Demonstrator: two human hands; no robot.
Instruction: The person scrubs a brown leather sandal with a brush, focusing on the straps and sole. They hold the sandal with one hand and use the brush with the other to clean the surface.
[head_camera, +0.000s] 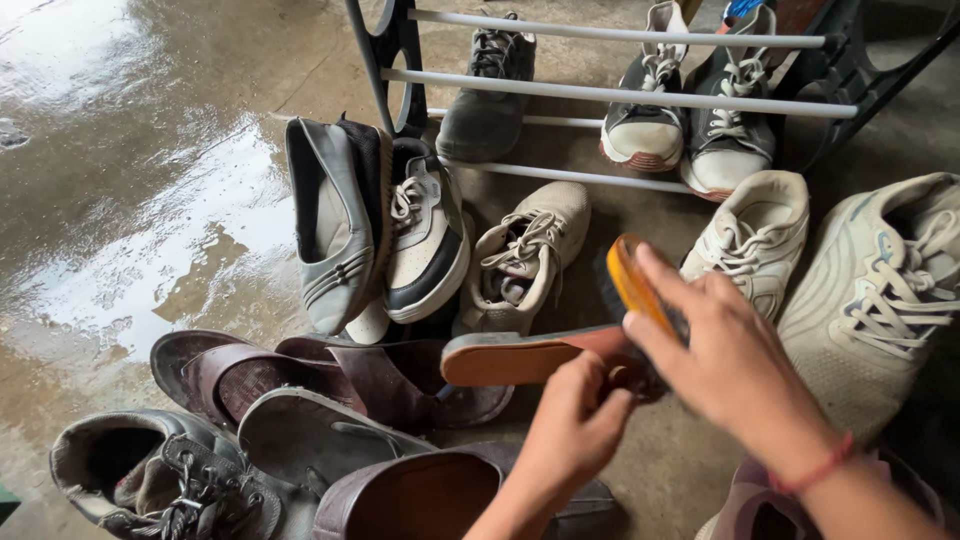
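Observation:
My left hand (572, 420) grips a brown sandal (520, 357) by one end, its orange-brown sole edge turned toward me and held level above the floor. My right hand (725, 350), with a red thread around the wrist, holds a shoe brush with an orange wooden back (632, 280). The brush's dark bristles press against the sandal's right end. Both hands are over the wet concrete floor among scattered shoes.
A shoe rack with white bars (620, 95) stands ahead, holding a grey boot (488, 90) and two sneakers (690, 110). Beige sneakers (525, 255), a grey flat shoe (335, 220), a large white sneaker (880, 290) and brown sandals (300, 385) crowd the floor. A puddle (130, 230) lies left.

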